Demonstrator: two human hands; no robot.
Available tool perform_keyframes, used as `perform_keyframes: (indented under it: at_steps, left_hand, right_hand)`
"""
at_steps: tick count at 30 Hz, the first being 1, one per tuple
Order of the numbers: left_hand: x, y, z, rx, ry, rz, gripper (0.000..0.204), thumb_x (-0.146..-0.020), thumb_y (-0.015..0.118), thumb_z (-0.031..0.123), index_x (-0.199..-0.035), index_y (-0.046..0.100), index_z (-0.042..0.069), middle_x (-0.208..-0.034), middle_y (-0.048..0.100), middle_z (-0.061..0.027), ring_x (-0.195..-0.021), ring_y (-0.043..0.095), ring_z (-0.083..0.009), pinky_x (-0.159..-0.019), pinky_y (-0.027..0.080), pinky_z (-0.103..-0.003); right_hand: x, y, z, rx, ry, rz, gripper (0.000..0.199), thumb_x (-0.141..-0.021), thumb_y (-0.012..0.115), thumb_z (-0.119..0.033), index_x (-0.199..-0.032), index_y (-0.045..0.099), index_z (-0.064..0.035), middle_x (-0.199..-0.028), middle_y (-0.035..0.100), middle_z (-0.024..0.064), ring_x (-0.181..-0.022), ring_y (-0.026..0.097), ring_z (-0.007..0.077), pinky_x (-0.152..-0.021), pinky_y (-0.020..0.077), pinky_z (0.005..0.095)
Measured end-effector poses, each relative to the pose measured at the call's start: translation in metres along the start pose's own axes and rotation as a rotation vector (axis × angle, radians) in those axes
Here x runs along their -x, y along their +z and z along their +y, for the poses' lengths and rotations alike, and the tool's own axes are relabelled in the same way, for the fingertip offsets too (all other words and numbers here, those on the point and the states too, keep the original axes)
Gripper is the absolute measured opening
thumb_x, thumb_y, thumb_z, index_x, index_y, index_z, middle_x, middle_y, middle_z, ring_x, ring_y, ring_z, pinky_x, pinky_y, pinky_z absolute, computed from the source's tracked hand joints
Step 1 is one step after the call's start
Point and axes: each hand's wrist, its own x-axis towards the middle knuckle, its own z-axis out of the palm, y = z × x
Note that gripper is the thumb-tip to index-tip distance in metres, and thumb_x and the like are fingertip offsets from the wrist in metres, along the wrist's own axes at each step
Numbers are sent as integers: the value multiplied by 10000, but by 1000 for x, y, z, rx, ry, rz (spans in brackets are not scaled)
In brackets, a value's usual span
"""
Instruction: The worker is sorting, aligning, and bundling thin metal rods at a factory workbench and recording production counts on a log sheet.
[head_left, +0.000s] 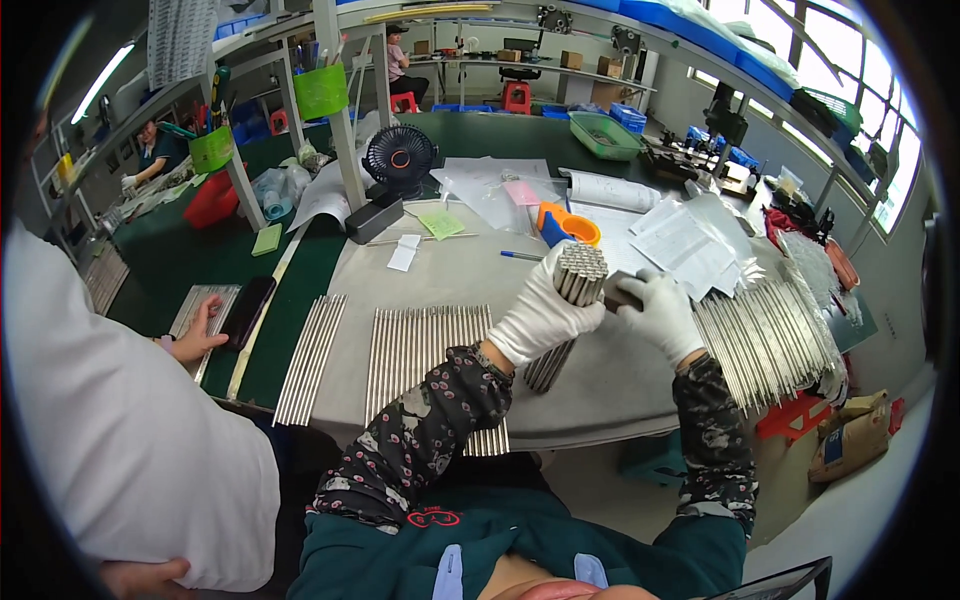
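Note:
My left hand (540, 318), in a white glove, is wrapped round a bundle of shiny metal rods (582, 264). The bundle stands tilted, its upper ends facing me and its lower part reaching down to the table below my wrist. Close to its right side, my gloved right hand (662, 314) grips a small dark grey block (622, 290); whether the block touches the rods I cannot tell. To the left of the bundle lies a wide row of metal rods (425, 340), partly behind my left forearm. Another group of rods (765, 345) lies at the right.
A smaller row of rods (312, 358) lies farther left. At my left stands a person in white, one hand (202, 332) beside a dark phone-like object (248, 312). Beyond are an orange tape dispenser (570, 226), papers (680, 245), a pen (521, 256) and a black fan (400, 160).

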Motion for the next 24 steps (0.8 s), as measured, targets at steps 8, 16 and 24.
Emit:
perform_keyframes:
  at_steps: [8,16,24]
  left_hand:
    - [-4,-1,0,48,-36,-73,357,-672,632,12,-987,471,55,-835,511,16,-756,480,-58,-701,437,-233]
    - [-5,-1,4,-26,24,-60,396,-688,677,35,-1029,475,56,-897,545,3,-825,525,-75,-727,453,-249]
    - [-5,3,-9,134,138,-76,402,-663,627,-24,-1011,437,42,-869,530,-23,-826,510,-94,-742,434,-246]
  right_hand:
    - [17,6,8,-364,-42,166,586,-652,701,-458,-1079,602,-68,-1276,418,233,-1216,363,357,-1010,285,426]
    - [-20,-67,-71,-971,-512,171,645,-793,564,-517,-1106,530,45,-1165,516,206,-1134,454,331,-972,334,382]
    - [-15,-71,-82,-893,-328,183,699,-849,422,-593,-1160,523,24,-1159,540,170,-1124,476,256,-964,324,356]
